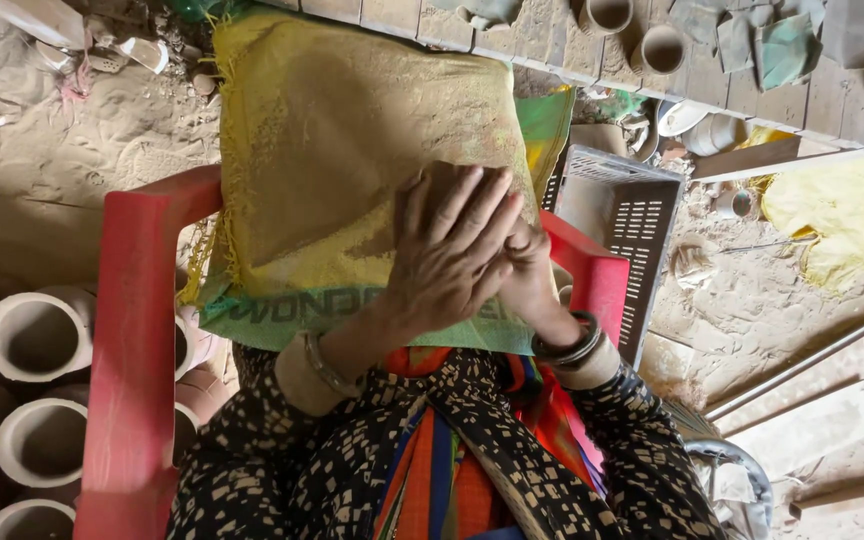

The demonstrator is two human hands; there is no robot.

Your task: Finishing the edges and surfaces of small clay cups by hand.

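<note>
Two hands overlapping on yellow woven sack (332, 150), sack lying across red plastic chair (137, 330), filling frame centre toward 12 o'clock. Left hand (452, 250) lying flat, fingers spread, grip released, pressing sack. Right hand (530, 275) tucking under left at 3 o'clock; grip state: cannot tell. Clay pots (37, 335) stacking at 9 o'clock. Grey crate (627, 215) sitting at 2 o'clock.

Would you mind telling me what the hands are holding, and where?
Nothing is clearly gripped: left hand lies over right hand, pressed on the yellow sack.
</note>
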